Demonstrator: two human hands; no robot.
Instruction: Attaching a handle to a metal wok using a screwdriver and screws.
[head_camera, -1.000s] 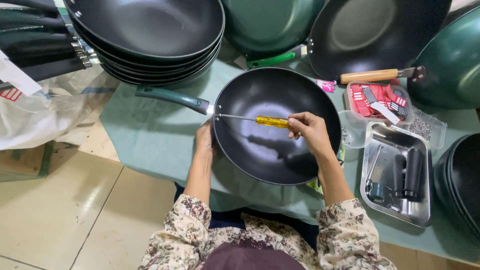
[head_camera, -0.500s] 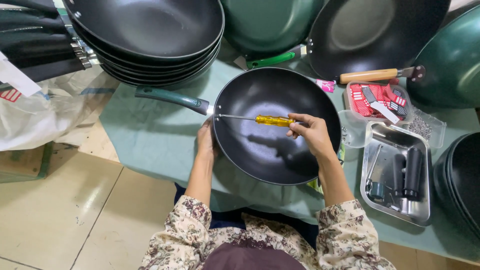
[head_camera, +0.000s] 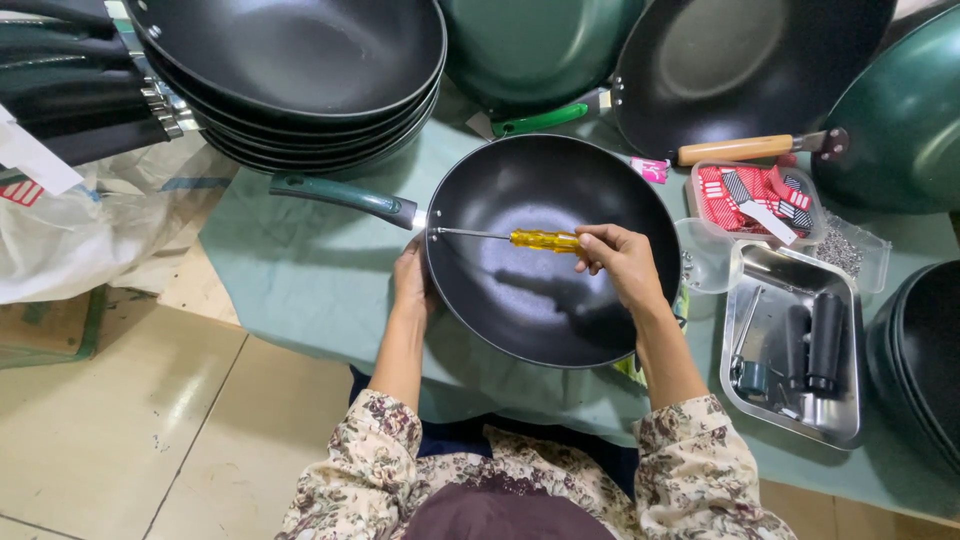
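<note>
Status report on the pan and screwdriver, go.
Right hand grips yellow screwdriver, tip at the handle joint inside the black pan. Left hand steadies the pan's rim beside the green handle. Nothing blocking; metal tray sits to the right.

Person's own body, seen from above. Both arms bare from the cuffs down to the left hand (head_camera: 411, 285) and right hand (head_camera: 622, 258); no rings, watch or gloves visible. Floral sleeves (head_camera: 372, 450), cream ground with dark pink and grey blossoms, end near the elbows. Dark maroon head covering (head_camera: 500, 512) at bottom edge.
</note>
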